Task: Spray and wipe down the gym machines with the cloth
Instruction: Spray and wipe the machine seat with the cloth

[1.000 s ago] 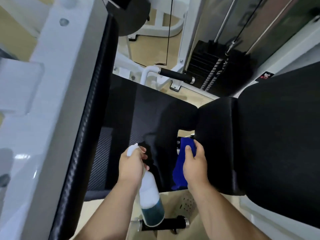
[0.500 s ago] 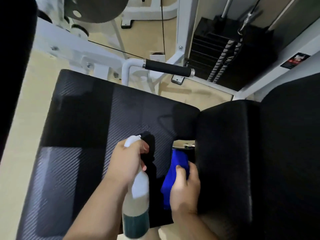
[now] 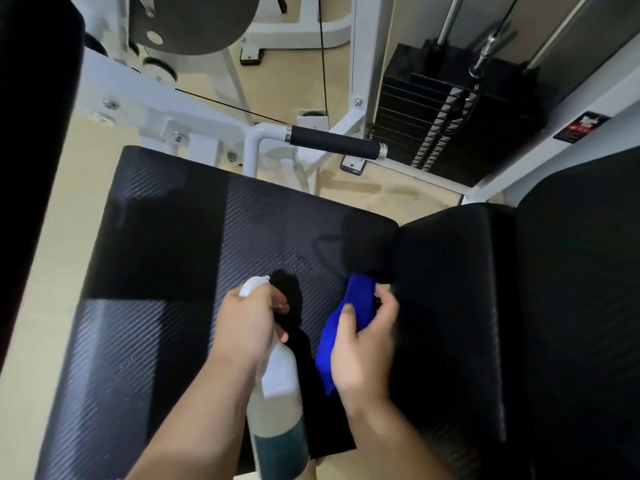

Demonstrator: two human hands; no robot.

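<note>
Below me lies a black textured seat pad [image 3: 156, 271] with a fine spatter of droplets near its middle. My left hand [image 3: 247, 323] grips a white spray bottle [image 3: 277, 403] by its head, nozzle pointing away from me over the pad; the bottle's lower part holds dark teal liquid. My right hand [image 3: 363, 348] holds a bunched blue cloth [image 3: 346, 323] at the pad's right edge, close to the gap beside the black back pad [image 3: 450, 306].
A black-gripped handle [image 3: 332, 142] on a white bar sits beyond the seat. The black weight stack [image 3: 450, 109] with cable and guide rods stands at the back right. White frame tubes cross the tan floor [image 3: 34, 271]. A dark pad [image 3: 31, 98] fills the left edge.
The view has swung so the whole seat pad shows. My right hand has drawn the blue cloth back out of the gap between the pads. Droplets now show on the seat.
</note>
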